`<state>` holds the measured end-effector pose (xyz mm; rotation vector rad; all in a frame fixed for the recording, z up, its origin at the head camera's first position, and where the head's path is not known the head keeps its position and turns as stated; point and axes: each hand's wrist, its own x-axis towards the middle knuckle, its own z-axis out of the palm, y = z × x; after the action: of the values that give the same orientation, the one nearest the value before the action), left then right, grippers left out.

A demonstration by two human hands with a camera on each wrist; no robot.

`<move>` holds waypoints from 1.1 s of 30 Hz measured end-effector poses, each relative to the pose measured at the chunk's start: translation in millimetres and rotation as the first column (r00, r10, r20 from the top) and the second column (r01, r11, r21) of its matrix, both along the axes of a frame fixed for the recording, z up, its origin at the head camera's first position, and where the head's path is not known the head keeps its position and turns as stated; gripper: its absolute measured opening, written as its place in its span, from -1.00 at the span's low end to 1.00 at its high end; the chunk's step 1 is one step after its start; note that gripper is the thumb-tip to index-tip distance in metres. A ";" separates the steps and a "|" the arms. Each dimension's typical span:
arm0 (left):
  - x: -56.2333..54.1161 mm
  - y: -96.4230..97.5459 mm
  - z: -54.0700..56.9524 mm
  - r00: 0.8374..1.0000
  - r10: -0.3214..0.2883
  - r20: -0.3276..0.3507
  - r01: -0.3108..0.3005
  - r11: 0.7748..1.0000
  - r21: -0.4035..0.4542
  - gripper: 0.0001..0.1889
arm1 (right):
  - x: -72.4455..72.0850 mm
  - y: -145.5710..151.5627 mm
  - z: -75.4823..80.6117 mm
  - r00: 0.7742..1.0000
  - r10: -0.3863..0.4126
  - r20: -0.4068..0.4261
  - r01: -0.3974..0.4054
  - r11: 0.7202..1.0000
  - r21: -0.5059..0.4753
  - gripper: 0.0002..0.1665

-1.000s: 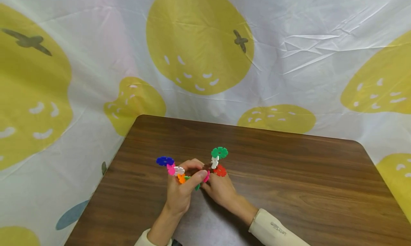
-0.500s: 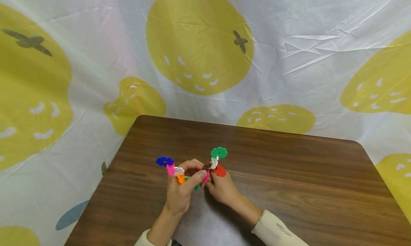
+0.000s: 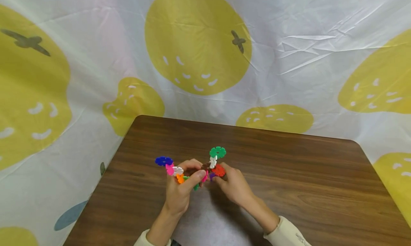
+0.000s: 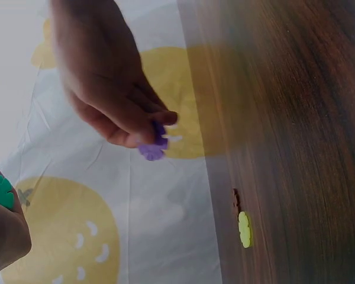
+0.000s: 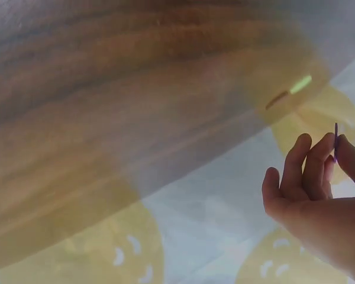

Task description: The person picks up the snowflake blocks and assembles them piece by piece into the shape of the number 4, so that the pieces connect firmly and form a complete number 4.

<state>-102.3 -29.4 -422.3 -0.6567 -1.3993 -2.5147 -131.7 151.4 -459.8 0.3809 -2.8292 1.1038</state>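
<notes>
My left hand (image 3: 179, 190) grips a curved chain of notched plastic flower discs joined edge to edge. A blue disc (image 3: 164, 161) ends it at the left, followed by pink, white and orange ones. On its right side a green disc (image 3: 217, 152) tops a white disc (image 3: 213, 162), with a red disc (image 3: 218, 170) below. Fingers hide the middle of the chain. Just right of it, my right hand (image 3: 236, 187) pinches a purple disc (image 4: 151, 151) between thumb and fingertips. The right wrist view shows that disc (image 5: 336, 142) edge-on.
Both hands are over a dark wooden table (image 3: 305, 174). A brown piece (image 4: 235, 202) and a yellow-green piece (image 4: 244, 229) show end to end in the wrist views. A white cloth (image 3: 289, 67) with yellow fruit prints hangs behind the table.
My right hand has drawn back to the right from the chain, and the purple disc now shows in its fingers. The left hand and chain stay nearly in place.
</notes>
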 end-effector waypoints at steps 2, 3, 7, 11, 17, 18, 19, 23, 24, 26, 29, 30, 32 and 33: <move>-0.1 0.0 -0.2 1.000 0.000 -0.005 0.000 1.000 -0.003 -0.79 | 1.7 3.3 6.4 1.000 -0.008 0.012 0.008 1.000 -0.012 -0.80; -0.1 0.1 -0.2 1.000 -0.001 -0.008 0.001 1.000 -0.004 -0.81 | 2.3 4.9 9.2 1.000 -0.012 0.014 0.012 1.000 -0.014 -0.80; -0.3 -0.6 -0.1 1.000 0.000 -0.009 0.000 1.000 -0.009 -0.82 | 4.1 9.8 19.2 1.000 -0.020 0.012 0.021 1.000 -0.021 -0.80; -0.3 -1.2 0.9 1.000 0.005 -0.011 -0.005 1.000 -0.009 -0.80 | 7.4 13.8 30.3 0.999 -0.031 -0.024 0.030 0.999 -0.022 -0.83; -0.5 -1.5 0.8 1.000 0.006 -0.025 -0.007 1.000 -0.004 -0.77 | 14.9 22.0 52.5 0.997 -0.036 -0.066 0.033 0.998 -0.047 -0.86; -0.6 -1.6 0.6 1.000 0.008 -0.027 -0.008 1.000 -0.003 -0.77 | 16.6 23.5 56.8 0.997 -0.038 -0.066 0.035 0.998 -0.056 -0.86; -0.9 -1.6 0.6 0.999 0.010 -0.032 -0.010 1.000 -0.003 -0.76 | 18.5 25.1 61.1 0.997 -0.042 -0.063 0.038 0.997 -0.064 -0.87; -2.2 -1.9 -0.6 0.999 0.020 -0.043 -0.020 1.000 -0.001 -0.75 | 27.0 29.7 76.6 0.995 -0.075 -0.063 0.070 0.994 -0.082 -0.89; -2.5 -1.9 -0.8 0.999 0.022 -0.042 -0.022 1.000 -0.002 -0.75 | 29.1 30.5 79.6 0.994 -0.086 -0.070 0.080 0.994 -0.080 -0.89; -2.4 -2.0 -0.9 0.999 0.023 -0.035 -0.023 1.000 -0.001 -0.73 | 33.2 31.9 85.1 0.990 -0.098 -0.096 0.091 0.993 -0.076 -0.90; -1.5 -1.8 -0.5 1.000 0.022 -0.014 -0.022 1.000 -0.002 -0.68 | 38.7 34.4 91.3 0.985 -0.101 -0.142 0.091 0.993 -0.080 -0.89; -1.2 -1.7 -0.3 1.000 0.022 -0.009 -0.022 1.000 -0.002 -0.68 | 40.2 35.2 93.1 0.983 -0.100 -0.154 0.088 0.993 -0.082 -0.88; -0.8 -1.2 0.0 1.000 0.020 -0.003 -0.020 1.000 -0.001 -0.67 | 43.3 36.6 96.7 0.977 -0.096 -0.190 0.081 0.993 -0.085 -0.86; -0.7 -1.0 0.0 1.000 0.019 -0.001 -0.019 1.000 0.001 -0.68 | 44.8 37.3 98.3 0.974 -0.097 -0.205 0.080 0.993 -0.087 -0.85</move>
<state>-103.0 -30.4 -422.3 -0.6413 -1.3979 -2.5003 -86.9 188.6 -361.5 0.3389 -2.5863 1.0838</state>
